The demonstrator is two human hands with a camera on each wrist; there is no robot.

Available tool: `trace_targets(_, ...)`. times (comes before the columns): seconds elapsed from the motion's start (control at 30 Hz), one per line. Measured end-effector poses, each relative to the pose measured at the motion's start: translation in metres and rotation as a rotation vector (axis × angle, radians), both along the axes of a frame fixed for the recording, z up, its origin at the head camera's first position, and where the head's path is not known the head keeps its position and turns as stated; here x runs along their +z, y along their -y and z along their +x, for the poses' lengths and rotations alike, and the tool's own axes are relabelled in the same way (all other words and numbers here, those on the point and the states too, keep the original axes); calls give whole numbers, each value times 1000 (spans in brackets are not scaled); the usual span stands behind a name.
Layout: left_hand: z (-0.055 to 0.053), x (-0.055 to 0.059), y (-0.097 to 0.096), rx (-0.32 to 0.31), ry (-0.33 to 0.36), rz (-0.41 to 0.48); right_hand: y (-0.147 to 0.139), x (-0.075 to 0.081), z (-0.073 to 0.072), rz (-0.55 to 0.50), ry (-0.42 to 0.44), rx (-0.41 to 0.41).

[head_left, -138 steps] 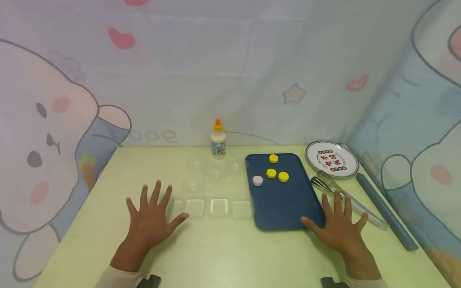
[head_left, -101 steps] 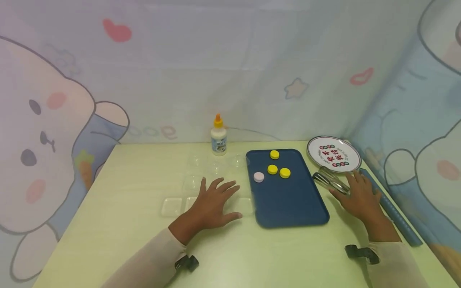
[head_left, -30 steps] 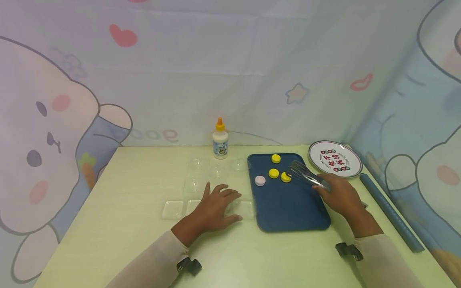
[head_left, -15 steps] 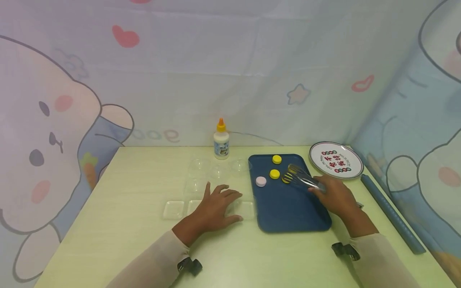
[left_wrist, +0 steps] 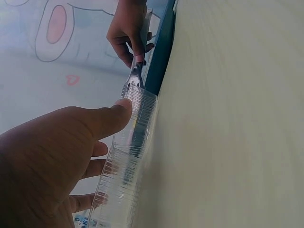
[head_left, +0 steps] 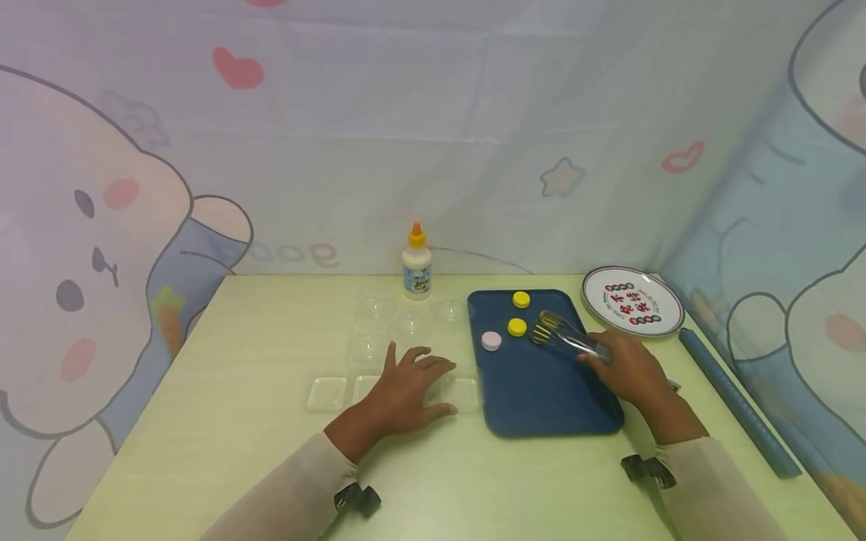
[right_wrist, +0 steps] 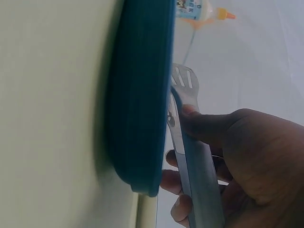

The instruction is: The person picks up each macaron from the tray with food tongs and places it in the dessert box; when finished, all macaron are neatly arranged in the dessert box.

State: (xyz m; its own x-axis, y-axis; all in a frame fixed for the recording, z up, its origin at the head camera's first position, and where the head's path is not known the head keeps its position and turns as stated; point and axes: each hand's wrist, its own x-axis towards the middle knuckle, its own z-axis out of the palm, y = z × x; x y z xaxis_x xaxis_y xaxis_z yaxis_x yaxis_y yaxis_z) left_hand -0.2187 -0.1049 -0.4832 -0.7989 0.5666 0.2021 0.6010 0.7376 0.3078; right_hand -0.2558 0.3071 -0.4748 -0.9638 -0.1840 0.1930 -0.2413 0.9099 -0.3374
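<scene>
My right hand [head_left: 632,368] grips a pair of metal tongs [head_left: 587,346] over the right side of the blue tray [head_left: 541,398]. Their slotted tips lie around a yellow macaron [head_left: 543,330], which shows only between the tines. Two more yellow macarons [head_left: 517,327] and a pale pink macaron [head_left: 491,341] sit on the tray nearby. Left of the tray, my left hand [head_left: 406,387] holds a clear plastic box [left_wrist: 128,161], thumb on the near side and fingers on the far side. The hand partly covers the row of clear boxes [head_left: 328,393].
Clear domed plastic pieces [head_left: 409,321] lie behind the left hand. A white glue-type bottle [head_left: 416,274] with an orange tip stands at the back. A printed plate [head_left: 659,300] and a long blue-grey bar [head_left: 737,402] lie right of the tray. A patterned cloth hangs behind.
The left hand moved right onto the clear boxes and stayed. The right hand picked up the tongs beside the tray, brought them over it, and their tips closed around a yellow macaron.
</scene>
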Motion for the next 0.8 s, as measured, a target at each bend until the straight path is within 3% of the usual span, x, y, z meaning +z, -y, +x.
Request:
trace_targets(0.53,-1,-3,0,6,14,5,6,8,10,-10,-38,-16)
trace_targets(0.8,-2,-3,0,2,20,6,16,18,23,-29,-90,27)
